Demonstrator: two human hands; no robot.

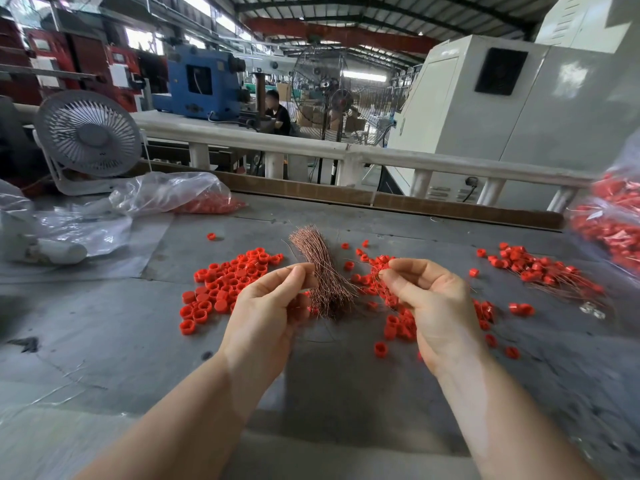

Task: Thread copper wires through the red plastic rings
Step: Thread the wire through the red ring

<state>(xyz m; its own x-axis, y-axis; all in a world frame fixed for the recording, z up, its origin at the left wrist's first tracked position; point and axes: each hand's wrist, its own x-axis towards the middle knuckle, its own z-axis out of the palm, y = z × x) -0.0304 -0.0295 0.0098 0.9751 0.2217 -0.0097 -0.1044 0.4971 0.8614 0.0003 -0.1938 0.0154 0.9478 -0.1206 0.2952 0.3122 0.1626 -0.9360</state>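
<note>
Two hands over grey table. Our left hand pinches thin copper wire between thumb and forefinger. Our right hand pinches red ring at fingertips. Wire bundle lies between both grips. Loose rings left of left grip; threaded rings right of right grip.

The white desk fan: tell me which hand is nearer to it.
Left. The left hand is toward the white desk fan's side of the table, though well short of it; the right hand is farther off, beyond the copper wire bundle.
</note>
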